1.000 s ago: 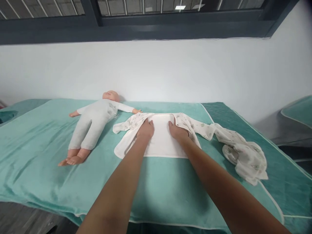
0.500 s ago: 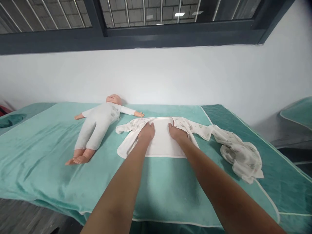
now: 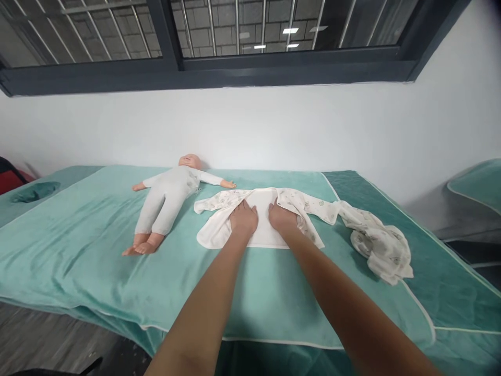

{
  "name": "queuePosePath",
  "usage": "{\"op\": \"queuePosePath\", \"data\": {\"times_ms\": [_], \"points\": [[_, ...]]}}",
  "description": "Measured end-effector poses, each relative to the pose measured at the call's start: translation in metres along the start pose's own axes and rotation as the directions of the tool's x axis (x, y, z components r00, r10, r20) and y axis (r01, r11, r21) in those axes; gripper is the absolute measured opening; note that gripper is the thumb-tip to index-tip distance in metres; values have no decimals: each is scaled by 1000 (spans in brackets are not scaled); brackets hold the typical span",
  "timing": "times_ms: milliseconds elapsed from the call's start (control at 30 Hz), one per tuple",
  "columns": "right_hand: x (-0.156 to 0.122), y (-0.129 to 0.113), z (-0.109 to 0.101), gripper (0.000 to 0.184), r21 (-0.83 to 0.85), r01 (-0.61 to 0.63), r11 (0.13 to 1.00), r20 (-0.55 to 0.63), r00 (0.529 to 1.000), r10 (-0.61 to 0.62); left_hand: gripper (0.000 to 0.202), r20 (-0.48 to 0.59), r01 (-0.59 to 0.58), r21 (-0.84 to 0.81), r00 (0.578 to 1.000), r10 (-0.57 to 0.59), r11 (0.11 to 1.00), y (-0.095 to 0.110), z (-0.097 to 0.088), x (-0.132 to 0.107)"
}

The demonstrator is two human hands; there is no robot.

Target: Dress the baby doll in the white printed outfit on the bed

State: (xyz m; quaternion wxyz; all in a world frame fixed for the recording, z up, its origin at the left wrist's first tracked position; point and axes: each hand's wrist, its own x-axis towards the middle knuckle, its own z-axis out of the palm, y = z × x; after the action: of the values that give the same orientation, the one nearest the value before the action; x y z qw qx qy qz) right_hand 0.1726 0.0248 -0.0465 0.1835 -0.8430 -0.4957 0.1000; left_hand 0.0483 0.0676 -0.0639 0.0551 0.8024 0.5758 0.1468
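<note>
A small white baby shirt (image 3: 260, 237) with a sparse print lies spread on the green bed cover, its front parted to show the plain inside. My left hand (image 3: 245, 218) lies flat on that inside, fingers stretched toward the left front flap and thumb apart. Resting on the cloth too, my right hand (image 3: 282, 216) reaches under the right front flap, which hides part of its fingers. Left of the shirt a baby doll (image 3: 164, 201) in a white bodysuit lies on its back, one arm stretched toward the shirt's left sleeve.
A crumpled printed white garment (image 3: 381, 250) lies by the shirt's right sleeve. The green cover (image 3: 97, 250) drapes over the bed's front edge. Behind stand a white wall (image 3: 274, 130) and a barred window. A red and black item (image 3: 11, 176) sits far left.
My hands have lowered flat onto the shirt's inside and lie slightly closer together; the thumbs no longer point up. The view has shifted a little. Doll and crumpled garment stay in place.
</note>
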Motion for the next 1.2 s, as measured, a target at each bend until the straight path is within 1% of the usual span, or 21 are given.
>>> {"op": "queuePosePath", "data": {"times_ms": [100, 433, 667, 967, 1200], "points": [[-5, 3, 8, 62, -63, 28, 998, -57, 998, -32, 66, -12, -29, 7, 1000, 29, 1000, 1, 1, -8], [-16, 6, 22, 67, -163, 66, 984, -33, 997, -73, 65, -60, -71, 34, 995, 73, 997, 3, 4, -22], [-28, 5, 25, 66, -205, 70, 976, -49, 995, -82, 60, -43, -33, 28, 998, 35, 999, 4, -1, -28], [-40, 4, 26, 64, -241, 71, 968, -51, 995, -85, 59, -17, -39, 11, 999, 40, 999, 4, -6, -33], [-47, 4, 23, 64, -251, 68, 966, -32, 996, -78, 58, -31, -53, 14, 998, 54, 998, 3, -7, -40]]}}
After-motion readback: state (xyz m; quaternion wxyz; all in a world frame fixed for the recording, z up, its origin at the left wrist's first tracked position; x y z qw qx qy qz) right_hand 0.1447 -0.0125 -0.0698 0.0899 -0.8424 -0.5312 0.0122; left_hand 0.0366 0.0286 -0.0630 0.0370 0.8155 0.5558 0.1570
